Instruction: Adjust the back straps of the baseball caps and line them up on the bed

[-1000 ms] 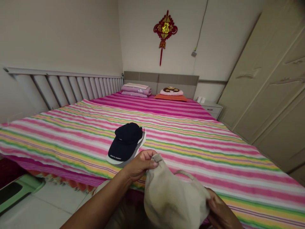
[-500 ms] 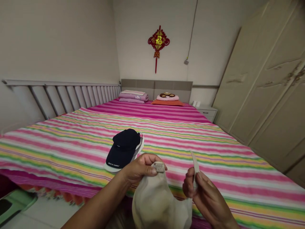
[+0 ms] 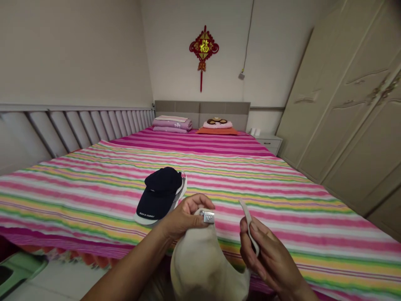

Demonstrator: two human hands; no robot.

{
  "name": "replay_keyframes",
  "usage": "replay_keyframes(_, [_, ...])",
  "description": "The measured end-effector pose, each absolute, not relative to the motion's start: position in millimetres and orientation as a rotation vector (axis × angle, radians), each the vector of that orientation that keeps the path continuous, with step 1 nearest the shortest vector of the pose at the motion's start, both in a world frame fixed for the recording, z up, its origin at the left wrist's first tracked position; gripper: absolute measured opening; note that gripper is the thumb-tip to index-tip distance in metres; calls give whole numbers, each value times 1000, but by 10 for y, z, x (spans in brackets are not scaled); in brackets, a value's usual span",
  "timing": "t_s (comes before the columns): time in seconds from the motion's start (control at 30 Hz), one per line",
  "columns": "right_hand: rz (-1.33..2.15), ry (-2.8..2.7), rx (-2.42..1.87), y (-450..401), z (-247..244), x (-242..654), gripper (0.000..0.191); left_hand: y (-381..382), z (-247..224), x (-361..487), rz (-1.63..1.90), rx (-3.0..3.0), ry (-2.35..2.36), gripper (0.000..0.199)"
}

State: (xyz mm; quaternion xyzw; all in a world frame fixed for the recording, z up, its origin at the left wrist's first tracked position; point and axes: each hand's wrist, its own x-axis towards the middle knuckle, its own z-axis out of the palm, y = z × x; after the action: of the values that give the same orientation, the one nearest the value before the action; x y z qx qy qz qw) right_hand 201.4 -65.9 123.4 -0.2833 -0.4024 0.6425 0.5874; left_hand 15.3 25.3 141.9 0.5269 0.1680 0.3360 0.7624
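A beige cap [image 3: 203, 259] is held up in front of me at the bottom of the view, its back opening facing up. My left hand [image 3: 191, 213] pinches the cap's edge beside a silver metal buckle [image 3: 208, 216]. Between thumb and fingers of my right hand [image 3: 266, 246] is the cap's loose strap [image 3: 247, 215], its free end pointing up and left, apart from the buckle. Left of my hands, a navy cap [image 3: 161, 188] with white lettering on its brim lies on top of a white-edged cap [image 3: 142, 220] on the bed.
The bed's striped sheet [image 3: 119, 184] stretches ahead to a grey headboard [image 3: 178, 108]. Folded purple bedding [image 3: 172, 124] and an orange pillow [image 3: 216, 131] lie there. A white rail [image 3: 94, 125] runs along the left, a wardrobe [image 3: 344, 108] stands right, and a green stool [image 3: 21, 267] stands lower left.
The strap's free end has moved left, nearer the buckle, and tilts more. The buckle has turned and now catches the light. My view has shifted slightly.
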Motion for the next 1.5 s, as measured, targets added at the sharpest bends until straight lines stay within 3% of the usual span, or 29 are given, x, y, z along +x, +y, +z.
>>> replay_keyframes(0.13, [1490,-948,-705,-620,1281,1979,18,246,1403,168,747,1163,382,24])
replay_keyframes(0.33, [1442,-977,-703,-592,1349,1938,13,279,1396,134,713,1266,404,37])
replay_keyframes(0.47, [1448,-1024,-754,-583,1363,1924,18,310,1372,131,740,1379,510,36])
replay_keyframes(0.73, [1422,-1061,-834,-562,1345,1921,21,275,1463,123,987,2000,399,28])
replay_keyframes(1.03, [1436,-980,-837,-568,1428,1864,21,217,1313,254,933,1367,235,27])
replay_keyframes(1.5, [1505,-929,-739,-589,1456,1779,21,176,1337,305,987,1383,292,28])
